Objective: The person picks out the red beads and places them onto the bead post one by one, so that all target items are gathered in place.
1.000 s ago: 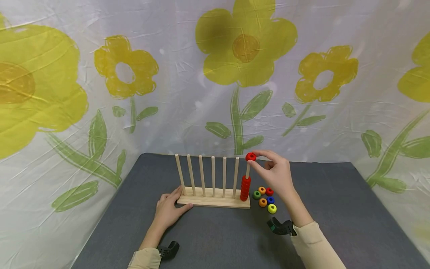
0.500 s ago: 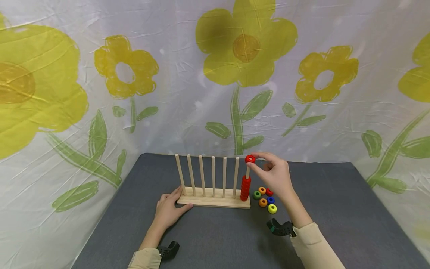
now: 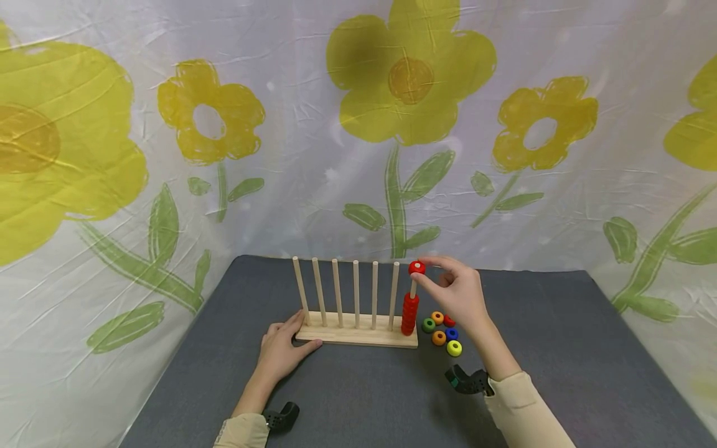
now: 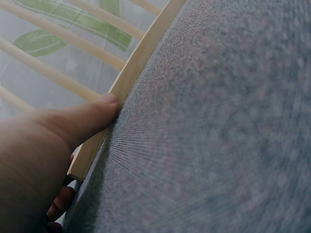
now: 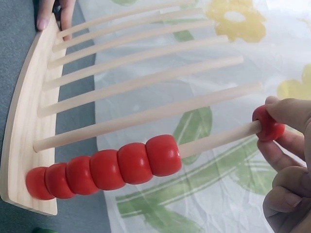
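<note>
A wooden peg rack (image 3: 353, 336) stands on the table with a row of upright pegs. My left hand (image 3: 279, 353) grips its left end; in the left wrist view the thumb (image 4: 95, 118) lies along the front edge of the base, other fingers mostly hidden. My right hand (image 3: 462, 294) pinches a red bead (image 5: 268, 128) between thumb and fingers at the top of the rightmost peg. The peg's tip shows in the bead's hole in the head view. Lower on that peg sits a stack of several red beads (image 5: 103, 170), apart from the pinched one. The other pegs carry no beads.
Right of the rack, below the right hand, loose beads lie close together: green (image 3: 428, 329), blue (image 3: 452, 339), yellow (image 3: 454, 353), a red one (image 3: 450, 323) and two orange ones. A flowered cloth (image 3: 302, 205) hangs behind the dark grey table (image 3: 358, 398).
My right hand has lowered the red bead slightly, from above the rightmost peg onto its tip, which now shows in the hole. The left hand keeps its place on the rack.
</note>
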The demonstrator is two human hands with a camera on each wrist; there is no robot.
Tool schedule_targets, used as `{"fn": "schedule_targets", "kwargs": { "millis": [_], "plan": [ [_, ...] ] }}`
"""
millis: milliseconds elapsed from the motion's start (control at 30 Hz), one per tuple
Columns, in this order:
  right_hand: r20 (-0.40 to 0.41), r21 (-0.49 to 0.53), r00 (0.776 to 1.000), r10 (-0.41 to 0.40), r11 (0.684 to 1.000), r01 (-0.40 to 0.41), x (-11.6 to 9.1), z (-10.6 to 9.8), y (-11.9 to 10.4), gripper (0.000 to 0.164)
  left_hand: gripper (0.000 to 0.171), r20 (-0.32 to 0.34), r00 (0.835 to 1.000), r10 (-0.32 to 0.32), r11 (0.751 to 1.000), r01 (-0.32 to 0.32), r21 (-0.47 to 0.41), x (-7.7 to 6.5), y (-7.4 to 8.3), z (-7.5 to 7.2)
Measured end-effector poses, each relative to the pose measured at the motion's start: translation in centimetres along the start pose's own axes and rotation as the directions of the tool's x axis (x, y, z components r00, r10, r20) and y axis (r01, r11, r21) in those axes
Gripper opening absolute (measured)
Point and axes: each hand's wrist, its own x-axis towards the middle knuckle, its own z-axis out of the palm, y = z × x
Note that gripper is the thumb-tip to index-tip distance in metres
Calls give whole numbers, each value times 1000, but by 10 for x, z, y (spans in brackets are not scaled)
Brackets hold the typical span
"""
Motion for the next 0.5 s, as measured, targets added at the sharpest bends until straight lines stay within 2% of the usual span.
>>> {"fn": "schedule_targets", "kwargs": {
  "millis": [500],
  "plan": [
    [34,17,999,5,1000,-6,0,-1,1,32,88,-2,1000,1,1000,-1,2,0,1,-1]
  ]
}}
